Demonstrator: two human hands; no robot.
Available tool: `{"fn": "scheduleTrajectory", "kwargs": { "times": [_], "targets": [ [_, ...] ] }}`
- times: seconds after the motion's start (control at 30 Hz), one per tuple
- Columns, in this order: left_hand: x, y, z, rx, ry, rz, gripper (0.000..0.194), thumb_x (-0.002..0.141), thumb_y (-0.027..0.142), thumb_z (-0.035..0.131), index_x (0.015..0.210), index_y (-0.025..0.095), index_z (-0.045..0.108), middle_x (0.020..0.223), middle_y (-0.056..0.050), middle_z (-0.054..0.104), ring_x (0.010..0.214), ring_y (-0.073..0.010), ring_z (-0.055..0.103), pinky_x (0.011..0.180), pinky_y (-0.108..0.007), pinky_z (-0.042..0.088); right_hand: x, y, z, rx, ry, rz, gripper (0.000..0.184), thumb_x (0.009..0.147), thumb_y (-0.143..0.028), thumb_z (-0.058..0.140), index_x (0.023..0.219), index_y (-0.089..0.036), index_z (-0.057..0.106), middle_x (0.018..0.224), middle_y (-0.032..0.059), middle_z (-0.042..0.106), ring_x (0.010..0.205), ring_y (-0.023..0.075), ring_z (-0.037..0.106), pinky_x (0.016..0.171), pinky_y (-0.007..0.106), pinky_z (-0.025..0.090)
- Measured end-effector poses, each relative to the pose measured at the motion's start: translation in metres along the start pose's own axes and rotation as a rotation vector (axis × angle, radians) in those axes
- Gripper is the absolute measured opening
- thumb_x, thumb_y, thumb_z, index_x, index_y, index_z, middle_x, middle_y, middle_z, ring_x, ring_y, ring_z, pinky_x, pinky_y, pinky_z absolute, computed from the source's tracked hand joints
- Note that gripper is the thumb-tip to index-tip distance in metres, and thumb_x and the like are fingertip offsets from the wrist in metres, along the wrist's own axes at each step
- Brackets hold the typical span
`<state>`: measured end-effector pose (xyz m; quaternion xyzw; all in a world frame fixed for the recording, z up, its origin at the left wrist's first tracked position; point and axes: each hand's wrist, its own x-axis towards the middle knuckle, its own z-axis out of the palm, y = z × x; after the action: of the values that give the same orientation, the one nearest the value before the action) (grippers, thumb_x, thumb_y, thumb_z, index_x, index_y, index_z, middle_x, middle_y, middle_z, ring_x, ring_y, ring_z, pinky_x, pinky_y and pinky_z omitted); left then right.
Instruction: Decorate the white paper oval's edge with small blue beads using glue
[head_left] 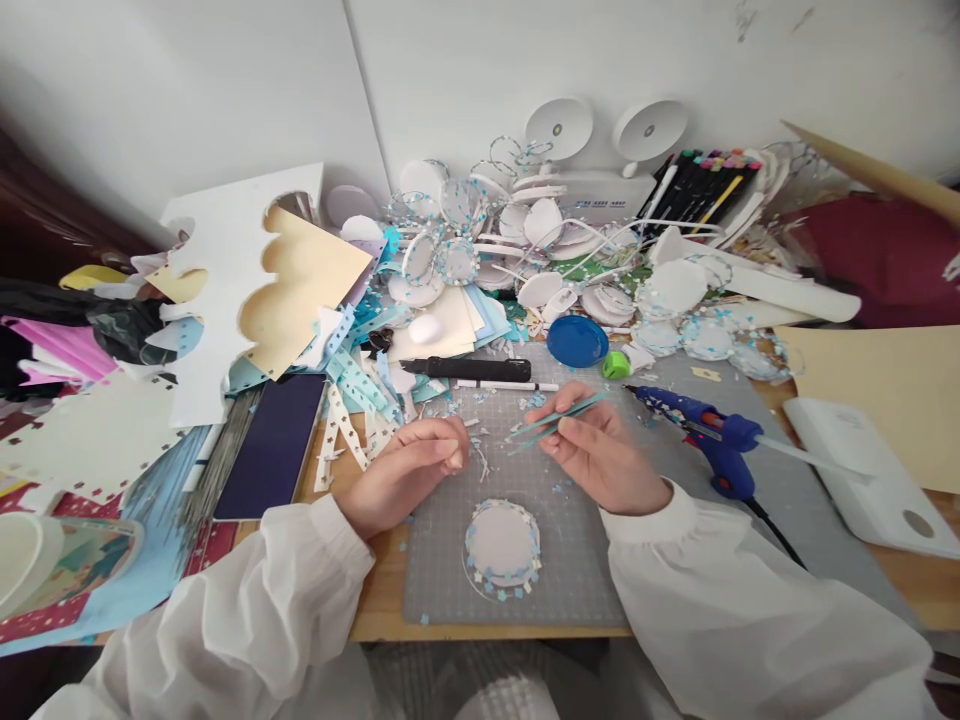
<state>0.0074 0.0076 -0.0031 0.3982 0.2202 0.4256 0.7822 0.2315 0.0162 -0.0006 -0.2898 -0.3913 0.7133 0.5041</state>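
In my right hand (596,455) is a pair of teal tweezers (577,408), held between thumb and fingers with the thin tips pointing left. My left hand (412,465) is closed in a pinch to the left of the tweezers, thumb against fingers; anything between them is too small to make out. Below and between my hands a round white disc (502,540) lies flat on the grey cutting mat (577,570). Small pale blue and white stars surround its edge. Tiny paper scraps (484,460) are scattered on the mat between the hands.
A blue glue gun (705,425) with its cord lies right of my right hand. Behind are a black marker (480,369), a blue lid (577,342) and heaped white discs (544,222). Punched paper strips (352,400) and a dark blue notebook (271,445) lie left.
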Motion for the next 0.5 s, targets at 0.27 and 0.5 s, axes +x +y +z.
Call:
{"fn": "scheduleTrajectory", "kwargs": {
  "times": [0.27,0.5],
  "targets": [
    [-0.0015,-0.002,0.0016,0.025,0.072,-0.053,0.024,0.086,0.029,0.063,0.068,0.014,0.069,0.068,-0.001,0.051,0.066,-0.0118,0.043,0.064,-0.026,0.032,0.0014,0.0022,0.005,-0.032,-0.028,-0.012,0.02,0.071,-0.03,0.08,0.075,-0.023,0.062,0.075,0.0,0.072,0.07,0.0112,0.066,0.052,0.019,0.049],
    [-0.0027,-0.0029,0.0042,0.054,0.172,-0.143,0.015,0.072,0.027,0.078,0.082,0.017,0.073,0.074,0.0,0.057,0.07,-0.0102,0.048,0.067,-0.023,0.035,-0.0013,0.0048,0.0068,-0.145,-0.029,-0.082,0.021,0.072,-0.029,0.08,0.073,-0.023,0.06,0.079,0.0012,0.072,0.071,0.0136,0.068,0.053,0.022,0.051]
  ]
}}
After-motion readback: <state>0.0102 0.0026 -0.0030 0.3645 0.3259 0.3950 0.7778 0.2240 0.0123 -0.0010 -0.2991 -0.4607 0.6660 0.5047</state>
